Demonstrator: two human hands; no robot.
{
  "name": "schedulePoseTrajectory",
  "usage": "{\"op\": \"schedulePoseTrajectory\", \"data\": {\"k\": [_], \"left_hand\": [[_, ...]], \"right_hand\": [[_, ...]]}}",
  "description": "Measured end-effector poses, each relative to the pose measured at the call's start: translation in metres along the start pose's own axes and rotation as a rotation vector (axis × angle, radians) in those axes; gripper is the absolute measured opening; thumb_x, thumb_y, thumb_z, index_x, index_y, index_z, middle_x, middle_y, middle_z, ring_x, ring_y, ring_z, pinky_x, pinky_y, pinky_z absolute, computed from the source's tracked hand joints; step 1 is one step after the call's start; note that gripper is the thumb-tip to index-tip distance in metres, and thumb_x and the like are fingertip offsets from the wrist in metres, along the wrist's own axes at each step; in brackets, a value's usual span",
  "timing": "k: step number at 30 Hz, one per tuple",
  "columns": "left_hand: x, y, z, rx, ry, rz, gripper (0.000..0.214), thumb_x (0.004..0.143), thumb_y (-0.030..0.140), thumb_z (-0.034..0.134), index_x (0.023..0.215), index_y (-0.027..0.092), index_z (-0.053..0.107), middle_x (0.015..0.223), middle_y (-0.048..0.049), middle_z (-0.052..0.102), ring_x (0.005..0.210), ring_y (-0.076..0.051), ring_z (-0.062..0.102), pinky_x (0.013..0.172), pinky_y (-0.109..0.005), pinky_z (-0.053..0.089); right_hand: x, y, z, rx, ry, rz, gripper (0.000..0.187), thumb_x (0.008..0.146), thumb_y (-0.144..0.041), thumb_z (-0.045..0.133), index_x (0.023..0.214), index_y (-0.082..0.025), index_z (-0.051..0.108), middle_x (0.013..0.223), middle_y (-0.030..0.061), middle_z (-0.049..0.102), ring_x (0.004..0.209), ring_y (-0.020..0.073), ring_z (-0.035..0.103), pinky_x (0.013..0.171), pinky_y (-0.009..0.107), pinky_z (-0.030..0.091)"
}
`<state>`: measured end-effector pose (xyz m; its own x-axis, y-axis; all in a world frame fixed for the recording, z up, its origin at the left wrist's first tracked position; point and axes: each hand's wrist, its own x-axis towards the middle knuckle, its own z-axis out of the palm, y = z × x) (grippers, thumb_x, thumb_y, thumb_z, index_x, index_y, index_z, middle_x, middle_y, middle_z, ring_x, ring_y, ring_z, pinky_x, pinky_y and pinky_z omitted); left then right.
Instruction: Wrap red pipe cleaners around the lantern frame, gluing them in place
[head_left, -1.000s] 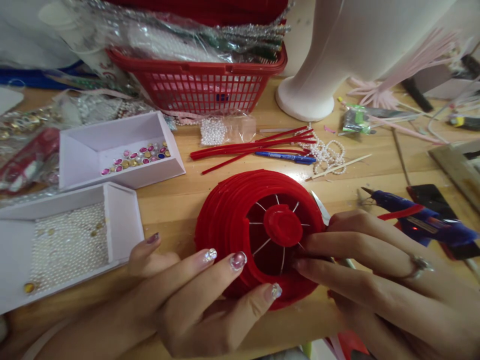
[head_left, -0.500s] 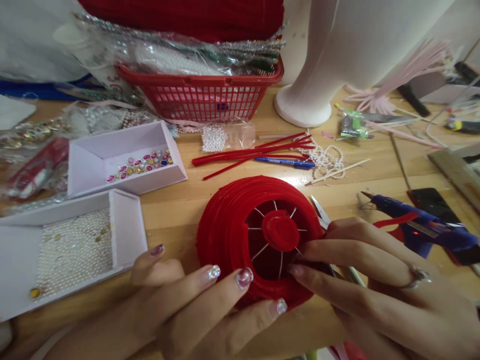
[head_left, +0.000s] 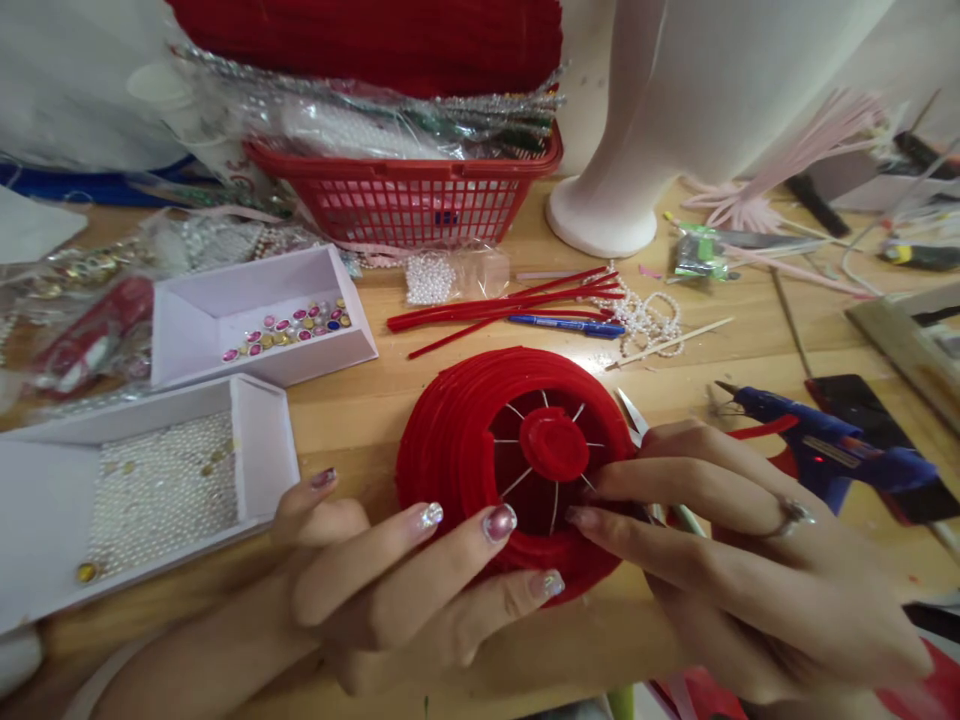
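Observation:
A round red lantern-like form (head_left: 457, 450) made of wound pipe cleaners lies on the wooden table, with white wire spokes and a red hub (head_left: 553, 444) in its open top. My left hand (head_left: 397, 590) cups its near left side, fingertips resting on the rim. My right hand (head_left: 720, 550) presses its fingers against the right rim and spokes. A pair of scissors (head_left: 634, 420) pokes out from under my right hand; whether the hand grips them is hidden.
Two white trays sit left, one with pearls (head_left: 161, 490), one with coloured gems (head_left: 289, 325). A red basket (head_left: 420, 195) stands behind. Red pipe cleaners (head_left: 502, 305), a blue pen (head_left: 566, 324), a pearl string (head_left: 649, 315), a white stand (head_left: 607, 215) and a blue glue gun (head_left: 832, 450) lie around.
Both hands stay on the red form; my fingers have shifted slightly along its near rim. The view has moved a little.

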<state>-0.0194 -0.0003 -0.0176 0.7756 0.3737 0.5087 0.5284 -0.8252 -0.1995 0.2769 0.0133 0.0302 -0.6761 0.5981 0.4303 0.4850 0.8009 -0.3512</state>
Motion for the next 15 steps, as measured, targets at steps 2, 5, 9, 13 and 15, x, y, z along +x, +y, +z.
{"op": "schedulePoseTrajectory", "data": {"k": [2, 5, 9, 13, 15], "left_hand": [[-0.005, -0.013, -0.008, 0.134, -0.039, 0.158, 0.054, 0.084, 0.032, 0.074, 0.126, 0.060, 0.056, 0.106, 0.0095, 0.065, 0.085, -0.014, 0.058, 0.098, -0.031, 0.048], [-0.004, -0.019, -0.011, 0.239, -0.081, 0.226, 0.068, 0.077, 0.026, 0.080, 0.125, 0.066, 0.053, 0.113, 0.0124, 0.060, 0.081, -0.013, 0.053, 0.092, -0.029, 0.049], [0.008, -0.005, 0.016, 0.069, 0.215, 0.011, 0.018, 0.089, 0.042, 0.068, 0.104, 0.052, 0.070, 0.103, 0.0061, 0.062, 0.080, -0.016, 0.049, 0.113, -0.044, 0.037], [0.002, 0.022, 0.033, -0.003, 0.455, -0.180, 0.008, 0.085, 0.045, 0.072, 0.092, 0.045, 0.071, 0.087, 0.0052, 0.062, 0.087, -0.017, 0.056, 0.119, -0.045, 0.032], [-0.010, 0.035, 0.027, -0.057, 0.180, -0.315, 0.023, 0.082, 0.039, 0.075, 0.102, 0.046, 0.068, 0.087, 0.0057, 0.064, 0.092, -0.018, 0.061, 0.114, -0.045, 0.038]], "right_hand": [[0.002, 0.002, 0.001, 0.005, 0.012, -0.022, 0.032, 0.076, 0.004, 0.055, 0.101, -0.009, 0.070, 0.101, 0.0124, 0.069, 0.090, 0.0204, 0.061, 0.071, 0.037, 0.057], [0.002, 0.002, 0.004, -0.003, 0.043, -0.031, 0.036, 0.073, 0.007, 0.055, 0.101, -0.008, 0.070, 0.101, 0.0134, 0.067, 0.089, 0.0208, 0.061, 0.070, 0.036, 0.056], [0.000, 0.001, 0.009, -0.007, 0.089, -0.036, 0.033, 0.074, 0.006, 0.055, 0.100, -0.008, 0.069, 0.102, 0.0135, 0.066, 0.088, 0.0210, 0.060, 0.067, 0.036, 0.054], [0.001, 0.000, 0.013, 0.007, 0.123, -0.026, 0.034, 0.074, 0.008, 0.054, 0.100, -0.008, 0.069, 0.099, 0.0120, 0.066, 0.085, 0.0199, 0.059, 0.065, 0.037, 0.052], [0.002, 0.000, 0.015, 0.024, 0.161, -0.007, 0.036, 0.073, 0.009, 0.052, 0.100, -0.009, 0.068, 0.097, 0.0113, 0.066, 0.083, 0.0200, 0.059, 0.064, 0.038, 0.051]]}}
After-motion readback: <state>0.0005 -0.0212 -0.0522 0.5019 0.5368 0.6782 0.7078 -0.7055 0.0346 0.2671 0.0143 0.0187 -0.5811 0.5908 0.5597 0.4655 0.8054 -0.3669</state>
